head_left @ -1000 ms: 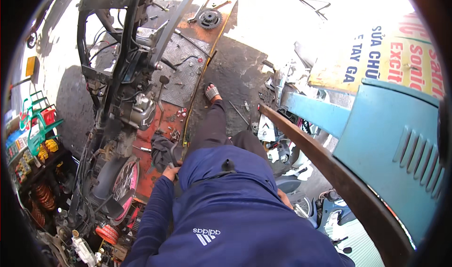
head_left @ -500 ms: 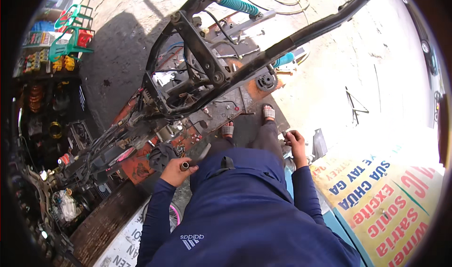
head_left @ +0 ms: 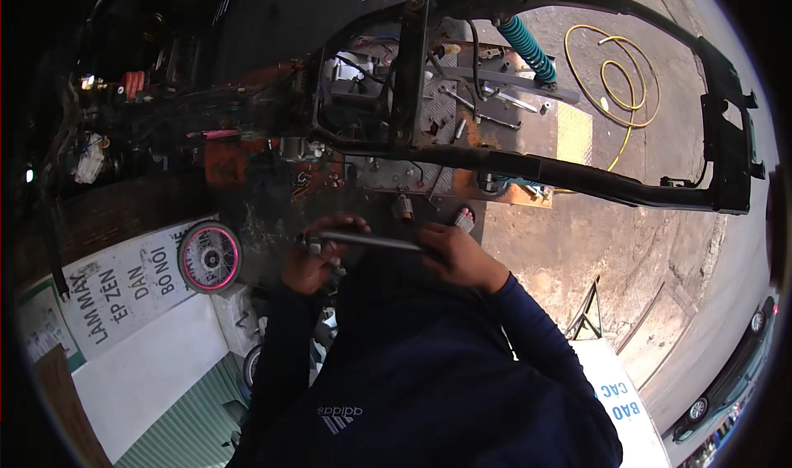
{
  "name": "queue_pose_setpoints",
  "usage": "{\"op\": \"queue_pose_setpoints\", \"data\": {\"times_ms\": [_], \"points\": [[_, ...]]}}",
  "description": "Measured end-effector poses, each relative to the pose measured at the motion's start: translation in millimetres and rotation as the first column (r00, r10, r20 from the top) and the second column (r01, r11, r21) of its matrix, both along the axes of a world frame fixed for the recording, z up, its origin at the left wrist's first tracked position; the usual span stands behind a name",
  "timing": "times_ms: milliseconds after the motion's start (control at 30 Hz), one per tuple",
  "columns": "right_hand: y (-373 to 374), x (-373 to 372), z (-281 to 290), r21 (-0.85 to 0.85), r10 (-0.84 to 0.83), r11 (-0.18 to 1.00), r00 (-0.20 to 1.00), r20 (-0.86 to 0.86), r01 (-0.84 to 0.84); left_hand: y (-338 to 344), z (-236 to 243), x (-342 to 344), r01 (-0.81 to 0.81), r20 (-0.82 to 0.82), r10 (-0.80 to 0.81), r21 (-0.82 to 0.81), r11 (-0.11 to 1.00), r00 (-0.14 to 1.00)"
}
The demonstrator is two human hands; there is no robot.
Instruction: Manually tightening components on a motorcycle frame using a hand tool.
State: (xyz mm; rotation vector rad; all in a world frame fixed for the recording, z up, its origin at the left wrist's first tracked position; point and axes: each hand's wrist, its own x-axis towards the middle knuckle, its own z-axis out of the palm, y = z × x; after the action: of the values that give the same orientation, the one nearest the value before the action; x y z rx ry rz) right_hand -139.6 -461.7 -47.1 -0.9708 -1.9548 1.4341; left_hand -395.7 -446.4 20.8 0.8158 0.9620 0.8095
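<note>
My left hand is closed around the left end of a long grey metal bar, which lies crosswise in front of my body. My right hand is closed on the bar's other end, its fingers curled over it. What exactly fits at the left end is too dim to tell. Beyond my hands stands a black motorcycle frame with a teal coil shock, over a metal work platform scattered with tools and parts.
A yellow hose lies coiled at upper right. A pink-rimmed wheel rests against signboards at left. Dark, cluttered parts fill the upper left. A green metal stand and a parked car are at right.
The view has swung round toward the frame, which now runs crosswise. My right hand has moved inward onto the bar, which has turned horizontal between both hands.
</note>
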Motion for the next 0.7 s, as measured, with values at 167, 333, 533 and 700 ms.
{"op": "queue_pose_setpoints", "data": {"times_ms": [167,333,533,700], "points": [[-49.5,74.0,-89.5,-0.169,0.063,0.986,0.912,0.406,0.007,-60.7,-139.0,-57.5,0.594,-0.683,-0.627,-0.343,0.728,0.374],[-85.6,100.8,-79.6,-0.583,-0.013,0.775,0.929,0.371,0.244,-71.4,-172.8,-64.7,0.367,-0.63,-0.416,-0.216,0.905,0.656],[-98.7,113.0,-85.1,-0.786,-0.067,0.523,0.935,0.348,0.33,-61.7,-188.8,-67.6,0.303,-0.802,-0.257,-0.101,0.948,0.539],[-92.9,98.0,-122.1,-0.223,-0.215,0.839,0.679,0.702,0.497,-23.8,-229.9,-72.1,0.625,-0.971,-0.106,0.054,0.779,0.216]]}}
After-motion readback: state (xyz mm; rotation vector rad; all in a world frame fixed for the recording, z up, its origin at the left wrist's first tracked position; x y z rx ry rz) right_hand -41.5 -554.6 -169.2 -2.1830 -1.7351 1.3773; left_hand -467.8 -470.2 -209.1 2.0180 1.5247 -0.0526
